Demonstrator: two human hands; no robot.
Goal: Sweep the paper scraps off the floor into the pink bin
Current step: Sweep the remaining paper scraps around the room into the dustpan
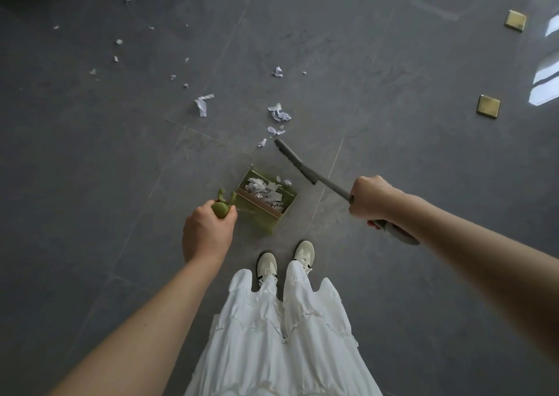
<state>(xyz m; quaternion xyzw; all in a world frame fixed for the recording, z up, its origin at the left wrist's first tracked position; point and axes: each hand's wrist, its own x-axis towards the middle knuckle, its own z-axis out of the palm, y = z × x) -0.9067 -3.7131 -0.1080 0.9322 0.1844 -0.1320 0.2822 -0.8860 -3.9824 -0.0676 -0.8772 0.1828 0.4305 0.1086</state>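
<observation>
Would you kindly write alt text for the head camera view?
Seen from above, a person's left hand grips a green dustpan holding paper scraps, while the right hand grips a grey brush beside it. More paper scraps litter the grey floor beyond.

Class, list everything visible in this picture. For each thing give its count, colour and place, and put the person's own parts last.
Paper scraps: many, white, scattered on the floor ahead and to the left; more inside the dustpan.
Dustpan: one, green, centre, in front of the shoes.
Brush: one, grey, right of the dustpan.
Square floor plates: two, brass-coloured, right side.
Floor: grey tiles.
Shoes: two, cream, bottom centre.
Skirt: one, white.
Left hand: grips the dustpan handle.
Right hand: grips the brush handle.
</observation>
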